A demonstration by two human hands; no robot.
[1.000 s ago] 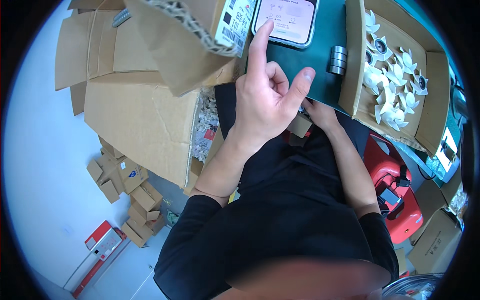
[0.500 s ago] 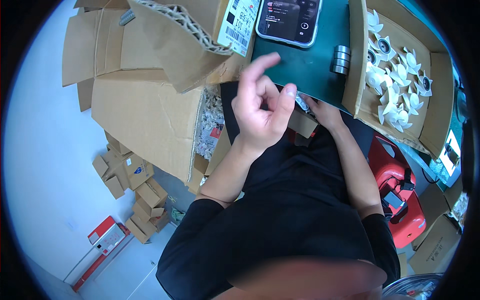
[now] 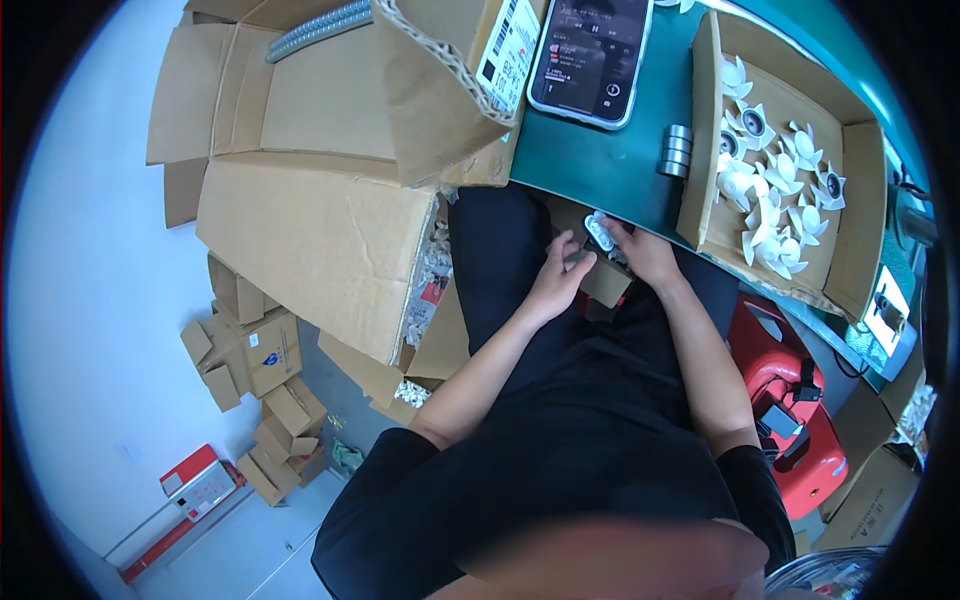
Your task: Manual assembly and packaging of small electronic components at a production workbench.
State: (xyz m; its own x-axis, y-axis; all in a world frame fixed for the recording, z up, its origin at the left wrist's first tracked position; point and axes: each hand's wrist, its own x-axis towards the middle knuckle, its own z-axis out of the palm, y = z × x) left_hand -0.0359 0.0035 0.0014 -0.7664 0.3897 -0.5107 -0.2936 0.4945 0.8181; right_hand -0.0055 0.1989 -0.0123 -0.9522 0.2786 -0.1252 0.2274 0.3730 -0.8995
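My right hand [image 3: 648,258] is low in front of my lap, just below the table edge, closed around a small rounded case [image 3: 600,232], white inside with a dark rim. It looks like an earbud case, but its kind is not certain. My left hand [image 3: 560,283] is beside it to the left, fingers apart and curving toward the case, with nothing visible in them. Between and under both hands sits a small brown cardboard box [image 3: 606,283]. On the green table above lies a phone [image 3: 590,65] with its screen lit.
A stack of grey metal rings [image 3: 677,150] stands on the green table [image 3: 570,165]. To its right, a shallow cardboard tray [image 3: 855,220] holds several white fan impellers [image 3: 780,175]. A large open carton [image 3: 310,235] flanks my left side; a red stool [image 3: 800,450] is at right.
My left hand has come down from near the phone to beside the small case. The right hand stays at the lap, and the case shows more fully. The whole view has shifted slightly.
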